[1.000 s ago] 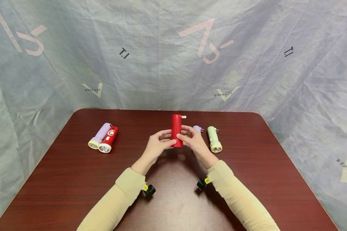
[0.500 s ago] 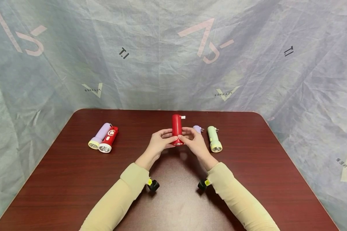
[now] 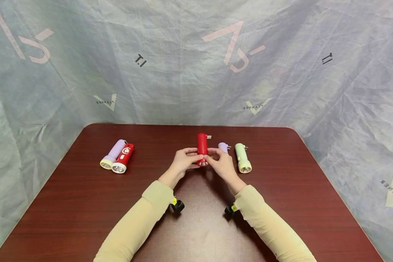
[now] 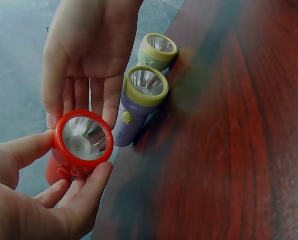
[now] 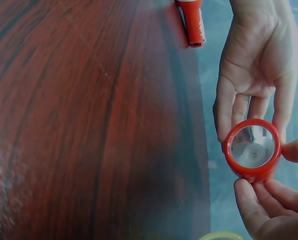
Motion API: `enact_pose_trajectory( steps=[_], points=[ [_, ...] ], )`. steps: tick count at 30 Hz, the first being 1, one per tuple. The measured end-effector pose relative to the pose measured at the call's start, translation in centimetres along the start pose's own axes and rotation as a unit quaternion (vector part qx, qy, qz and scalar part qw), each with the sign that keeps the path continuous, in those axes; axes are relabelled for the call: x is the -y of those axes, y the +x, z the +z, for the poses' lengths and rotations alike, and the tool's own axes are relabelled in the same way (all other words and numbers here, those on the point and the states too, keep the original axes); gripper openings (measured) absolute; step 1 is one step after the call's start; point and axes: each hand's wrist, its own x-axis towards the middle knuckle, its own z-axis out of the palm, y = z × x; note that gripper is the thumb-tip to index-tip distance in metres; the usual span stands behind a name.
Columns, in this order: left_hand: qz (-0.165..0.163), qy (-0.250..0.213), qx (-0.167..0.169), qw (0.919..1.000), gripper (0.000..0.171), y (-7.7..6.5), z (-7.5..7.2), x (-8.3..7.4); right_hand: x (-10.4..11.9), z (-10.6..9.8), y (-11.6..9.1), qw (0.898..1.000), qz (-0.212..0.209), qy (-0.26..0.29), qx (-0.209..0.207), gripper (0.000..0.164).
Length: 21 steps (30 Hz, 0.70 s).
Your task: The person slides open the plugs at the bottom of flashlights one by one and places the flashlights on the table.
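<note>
A red flashlight [image 3: 202, 147] is held up at the middle of the table, its lens turned toward me and two plug prongs sticking out rightward near its tail. My left hand [image 3: 184, 160] grips its left side with thumb and fingers. From the other side my right hand [image 3: 221, 162] holds it too, the two thumbs almost meeting by the head. Both wrist views look into its red-rimmed lens [image 4: 84, 141]. Close behind the right hand lies a purple flashlight [image 3: 223, 147], mostly hidden in the head view; its yellow-rimmed head [image 4: 146, 87] shows in the left wrist view.
A pale green flashlight [image 3: 241, 157] with prongs lies right of the hands. On the left, another purple flashlight [image 3: 115, 153] and a red one with a white rim [image 3: 124, 156] lie side by side. Grey cloth [image 3: 183, 72] hangs behind the dark red table [image 3: 68, 203].
The red flashlight has tilted so its lens now shows, and it has shifted slightly right and down. My left hand has moved a little to the right with it; the other flashlights stay put.
</note>
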Motion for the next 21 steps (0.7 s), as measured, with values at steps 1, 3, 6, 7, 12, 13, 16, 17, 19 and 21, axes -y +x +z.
enact_pose_trajectory(
  steps=[1,3,6,7,12,13,16,17,19,21],
  points=[
    [-0.003,0.002,-0.001,1.0,0.047,0.1,0.0,0.1,0.0,0.0,0.0,1.0,0.004,-0.005,0.001,0.033],
    [-0.01,0.006,-0.001,0.9999,0.048,0.3,0.0,0.3,0.0,0.1,0.0,1.0,0.009,-0.01,0.004,0.033],
    [-0.014,0.008,-0.001,0.9999,0.048,0.5,0.1,0.5,-0.1,0.1,0.0,1.0,0.015,-0.022,0.005,0.034],
    [-0.015,0.01,-0.002,0.9998,0.047,0.6,0.1,0.6,-0.1,0.1,0.0,0.999,0.016,-0.028,0.006,0.034],
    [-0.021,0.02,-0.002,0.9996,0.048,0.8,0.1,0.8,-0.1,0.1,0.1,0.998,0.023,-0.059,0.01,0.034],
    [-0.023,0.024,-0.003,0.9994,0.049,0.9,0.1,0.8,-0.1,0.1,0.1,0.998,0.024,-0.063,0.013,0.034],
    [-0.029,0.032,-0.002,0.9991,0.05,1.0,0.2,0.9,-0.1,0.3,0.2,0.996,0.02,-0.08,0.018,0.032],
    [-0.029,0.035,-0.002,0.999,0.05,1.1,0.2,1.0,-0.2,0.3,0.2,0.996,0.017,-0.084,0.02,0.032],
    [-0.029,0.044,-0.002,0.9986,0.05,1.1,0.2,1.1,-0.2,0.4,0.3,0.995,0.011,-0.094,0.023,0.031],
    [-0.028,0.055,-0.002,0.9981,0.049,1.2,0.3,1.2,-0.1,0.4,0.3,0.994,0.007,-0.102,0.025,0.03]
  ],
)
